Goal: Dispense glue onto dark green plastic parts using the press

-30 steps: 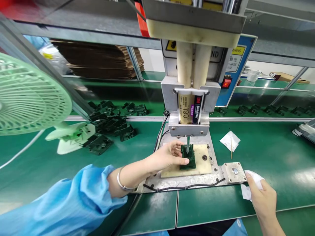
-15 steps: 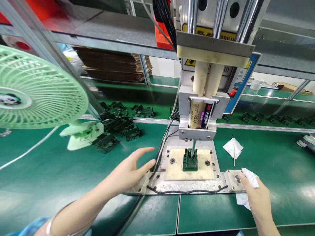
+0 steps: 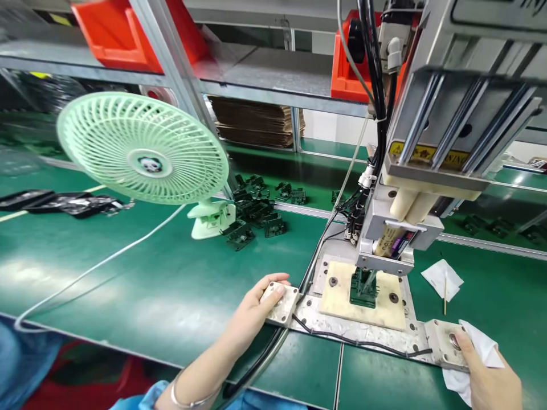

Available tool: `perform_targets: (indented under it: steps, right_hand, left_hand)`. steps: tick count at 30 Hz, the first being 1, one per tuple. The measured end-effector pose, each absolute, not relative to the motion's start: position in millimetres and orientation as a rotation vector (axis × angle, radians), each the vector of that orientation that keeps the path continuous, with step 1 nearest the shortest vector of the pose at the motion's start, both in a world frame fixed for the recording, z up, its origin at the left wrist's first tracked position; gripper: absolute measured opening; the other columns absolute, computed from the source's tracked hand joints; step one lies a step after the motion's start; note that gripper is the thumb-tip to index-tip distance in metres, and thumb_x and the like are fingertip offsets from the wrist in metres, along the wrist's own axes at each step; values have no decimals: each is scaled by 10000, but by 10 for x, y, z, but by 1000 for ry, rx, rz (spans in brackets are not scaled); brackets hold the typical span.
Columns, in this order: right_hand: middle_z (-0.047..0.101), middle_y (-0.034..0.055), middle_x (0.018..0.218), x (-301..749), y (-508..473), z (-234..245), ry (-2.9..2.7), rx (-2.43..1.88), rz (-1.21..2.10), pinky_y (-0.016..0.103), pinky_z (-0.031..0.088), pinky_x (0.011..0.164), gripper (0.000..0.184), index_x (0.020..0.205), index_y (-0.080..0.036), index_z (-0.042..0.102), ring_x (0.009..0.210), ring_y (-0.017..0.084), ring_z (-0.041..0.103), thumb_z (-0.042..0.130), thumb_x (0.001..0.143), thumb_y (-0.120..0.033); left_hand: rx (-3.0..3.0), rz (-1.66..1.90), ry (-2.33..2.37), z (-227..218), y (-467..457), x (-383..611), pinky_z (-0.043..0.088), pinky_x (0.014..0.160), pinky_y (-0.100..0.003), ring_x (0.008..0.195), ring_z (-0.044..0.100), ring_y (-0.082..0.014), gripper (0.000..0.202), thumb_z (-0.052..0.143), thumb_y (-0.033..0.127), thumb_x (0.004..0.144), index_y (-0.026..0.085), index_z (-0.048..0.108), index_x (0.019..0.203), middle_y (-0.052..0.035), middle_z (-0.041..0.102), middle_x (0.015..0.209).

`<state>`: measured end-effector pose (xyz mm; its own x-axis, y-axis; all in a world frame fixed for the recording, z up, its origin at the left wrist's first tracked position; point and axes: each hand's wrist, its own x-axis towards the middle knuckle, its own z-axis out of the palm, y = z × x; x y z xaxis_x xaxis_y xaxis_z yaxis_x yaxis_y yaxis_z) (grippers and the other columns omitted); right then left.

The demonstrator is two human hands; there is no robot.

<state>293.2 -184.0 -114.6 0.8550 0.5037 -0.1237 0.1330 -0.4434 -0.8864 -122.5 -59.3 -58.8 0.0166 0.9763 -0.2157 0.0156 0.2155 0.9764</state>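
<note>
My left hand (image 3: 252, 310) rests on the left metal button box (image 3: 280, 303) of a glue machine, fingers laid over its top. My right hand (image 3: 485, 378) holds a white wipe (image 3: 481, 356) while its thumb presses the round button on the right box (image 3: 444, 346). Between the boxes a dark green plastic part (image 3: 363, 289) sits on a cream fixture plate (image 3: 337, 299). The dispenser head with a glue cartridge (image 3: 395, 242) has its nozzle down on the part.
A mint green fan (image 3: 143, 151) stands at the left, its white cord (image 3: 94, 267) trailing across the green mat. Several dark parts (image 3: 256, 213) lie behind it. A white paper with a stick (image 3: 442, 279) lies right of the fixture. Orange bins (image 3: 123, 34) sit on the shelf.
My left hand let go of the green part and moved left onto the left button box. My right thumb moved onto the right button. The view swung left and up.
</note>
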Motion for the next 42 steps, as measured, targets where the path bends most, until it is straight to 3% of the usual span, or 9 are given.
perform_targets:
  steps: [7, 14, 20, 42]
  right_hand:
    - [766, 141, 831, 2957, -1833, -1158, -488, -2022, 463, 364, 546, 431, 634, 921, -144, 771, 644, 339, 716, 832, 616, -695]
    - [772, 104, 938, 2873, -1797, -1036, -296, -2038, 522, 324, 525, 506, 692, 999, -173, 776, 820, 331, 710, 874, 538, -681]
    - [770, 75, 904, 2800, -1786, -965, -285, -2019, 540, 341, 505, 560, 684, 993, -195, 775, 811, 310, 694, 867, 532, -692]
    - [770, 115, 927, 2770, -1783, -920, -283, -1981, 508, 363, 527, 545, 736, 972, -156, 780, 829, 350, 703, 868, 468, -685]
  left_hand:
    - [1038, 1115, 1315, -582, -626, -1158, 492, 684, -268, 759, 632, -183, 597, 786, 621, 702, 173, 663, 1078, -66, 700, 978]
    - [1050, 1108, 1327, -572, -627, -1154, 476, 657, -255, 742, 620, -178, 620, 777, 639, 693, 170, 657, 1079, -69, 696, 978]
    - [1025, 1128, 1308, -565, -626, -1149, 492, 690, -256, 757, 629, -177, 621, 803, 624, 671, 165, 664, 1066, -63, 700, 963]
    - [1092, 1011, 1301, -709, -534, -1313, 492, 721, -251, 804, 631, -179, 661, 792, 633, 707, 169, 634, 1149, -74, 710, 1011]
